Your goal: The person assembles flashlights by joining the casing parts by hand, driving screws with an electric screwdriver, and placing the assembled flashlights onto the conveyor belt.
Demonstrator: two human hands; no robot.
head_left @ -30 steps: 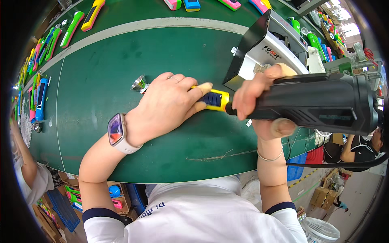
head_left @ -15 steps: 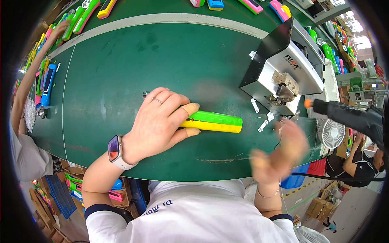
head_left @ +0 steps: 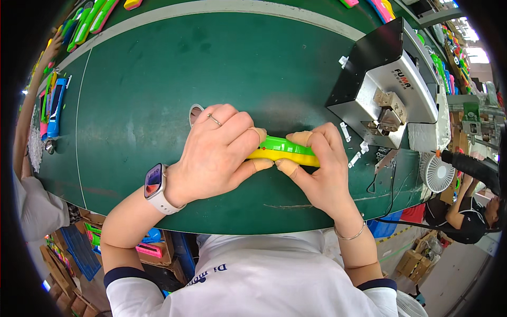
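A green and yellow flashlight (head_left: 280, 149) lies lengthwise across the green table. Its round, shiny lamp end shows past the knuckles of my left hand (head_left: 216, 145), which is wrapped around that half. My right hand (head_left: 322, 166) grips the other end, thumb on the yellow near side and fingers on the green far side. The two thumbs almost meet at the middle of the body. Tan finger covers sit on several fingertips. Much of the flashlight is hidden under both hands.
Right of my hands stands a black and silver machine (head_left: 385, 100), with small white plastic pieces (head_left: 355, 159) beside it. A small white fan (head_left: 438, 171) is at the right edge. Blue and other flashlights (head_left: 57, 108) lie at left, near a co-worker's arm (head_left: 34, 79).
My right hand has come in from the right and taken hold of the flashlight's free end. My left hand has kept its hold.
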